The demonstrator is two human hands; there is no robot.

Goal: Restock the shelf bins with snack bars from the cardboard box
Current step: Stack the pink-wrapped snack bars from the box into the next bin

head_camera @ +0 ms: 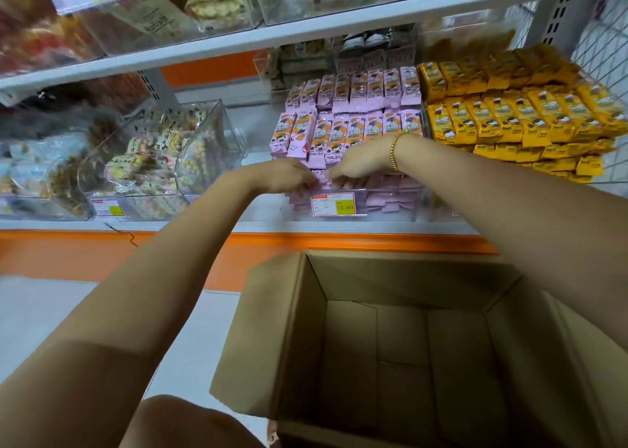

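Both hands work at the front of the clear plastic shelf bin [390, 206] holding upright rows of pink-wrapped snack bars [356, 124]. Left hand [289, 175]: fingers curled down, pinching bars of the front row. Right hand [360, 162], gold bead bracelet [395, 151] at the wrist: fingers bent round the tops of adjacent bars, fingertips almost meeting the left's. A red-and-yellow price label [333, 203] is fixed to the bin front. Stacked yellow-wrapped snack bars [509, 117] sit just right. The open brown cardboard box [373, 277] stands below the shelf edge, bottom flaps visible
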